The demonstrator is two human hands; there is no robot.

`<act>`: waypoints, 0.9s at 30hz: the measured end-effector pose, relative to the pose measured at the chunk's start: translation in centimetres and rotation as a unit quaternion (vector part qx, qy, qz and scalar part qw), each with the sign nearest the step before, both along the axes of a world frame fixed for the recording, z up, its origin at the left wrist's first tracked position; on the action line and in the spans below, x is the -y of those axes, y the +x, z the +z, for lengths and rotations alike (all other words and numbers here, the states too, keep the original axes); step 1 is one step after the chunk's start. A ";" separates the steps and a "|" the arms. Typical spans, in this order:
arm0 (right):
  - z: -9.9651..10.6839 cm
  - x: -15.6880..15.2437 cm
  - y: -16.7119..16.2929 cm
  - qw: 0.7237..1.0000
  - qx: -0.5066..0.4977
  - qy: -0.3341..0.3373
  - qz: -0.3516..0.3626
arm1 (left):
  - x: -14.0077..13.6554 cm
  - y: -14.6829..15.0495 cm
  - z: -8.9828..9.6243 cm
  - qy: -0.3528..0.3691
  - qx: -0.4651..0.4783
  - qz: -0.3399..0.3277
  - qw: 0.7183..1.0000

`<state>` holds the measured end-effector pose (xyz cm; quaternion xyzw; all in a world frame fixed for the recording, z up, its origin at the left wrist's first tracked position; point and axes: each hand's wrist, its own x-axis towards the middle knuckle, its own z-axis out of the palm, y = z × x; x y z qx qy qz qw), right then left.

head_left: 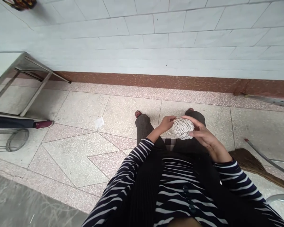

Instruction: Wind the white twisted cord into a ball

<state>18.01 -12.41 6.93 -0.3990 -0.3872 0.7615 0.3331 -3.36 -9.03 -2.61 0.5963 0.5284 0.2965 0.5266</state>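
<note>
A ball of thick off-white cord [183,128], wound in plump strands, is held over my lap between my knees. My right hand [203,135] grips it from the right, fingers over its top and thumb on its lower side. At the ball's upper left edge, my left hand [167,123] has its fingers drawn together against the cord; the fingertips are partly hidden. Below the left hand, some thin pale strands hang near the checked cloth [169,142] between my thighs.
A metal-framed table [35,91] stands at left, with another person's dark red shoe [44,124] and a wire rack [17,139] beneath it. A broom [248,162] and metal tubes [269,159] lie to my right. White paper [99,122] rests on the tiled floor. Ahead is a tiled wall [142,37].
</note>
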 end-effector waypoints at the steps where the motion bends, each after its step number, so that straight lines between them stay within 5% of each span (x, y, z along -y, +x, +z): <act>1: 0.6 -0.4 0.3 1.000 0.004 0.013 -0.010 | -0.1 0.1 0.1 -0.009 0.007 -0.008 1.000; 9: 5.2 -3.2 2.0 0.995 0.002 0.079 -0.066 | 0.1 -2.6 -1.5 -0.021 -0.080 0.020 0.996; 15: 8.3 -3.2 1.6 0.991 -0.025 0.109 -0.068 | -2.7 -4.1 -1.7 0.023 -0.093 0.058 0.994; 20: 8.7 -3.2 1.8 0.987 -0.061 0.120 -0.082 | -4.0 -4.4 -2.2 0.013 -0.088 0.063 0.994; 27: 8.9 -2.3 1.6 0.982 -0.088 0.125 -0.109 | -3.7 -5.2 -3.9 -0.063 -0.001 0.205 0.977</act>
